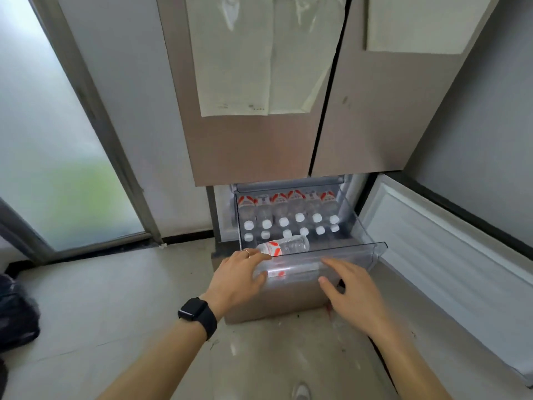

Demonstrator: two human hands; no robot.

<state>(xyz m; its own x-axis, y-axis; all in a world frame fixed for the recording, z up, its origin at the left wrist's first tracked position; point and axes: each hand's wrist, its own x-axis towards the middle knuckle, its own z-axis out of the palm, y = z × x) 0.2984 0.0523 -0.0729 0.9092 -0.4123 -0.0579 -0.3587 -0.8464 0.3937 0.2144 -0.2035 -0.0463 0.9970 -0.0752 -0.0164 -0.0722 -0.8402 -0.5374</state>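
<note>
A clear plastic drawer is pulled out of the bottom of a brown fridge. Inside it lie several water bottles with white caps and red-and-white labels. One more bottle lies crosswise on top of them near the front. My left hand, with a ring and a black watch on the wrist, rests with straight fingers on the drawer's front left. My right hand rests flat against the drawer's front to the right. Neither hand holds anything.
The lower fridge door stands open to the right, its white inner side facing up. Papers are stuck on the upper doors. A frosted glass door is at the left, and a dark bag lies on the pale floor.
</note>
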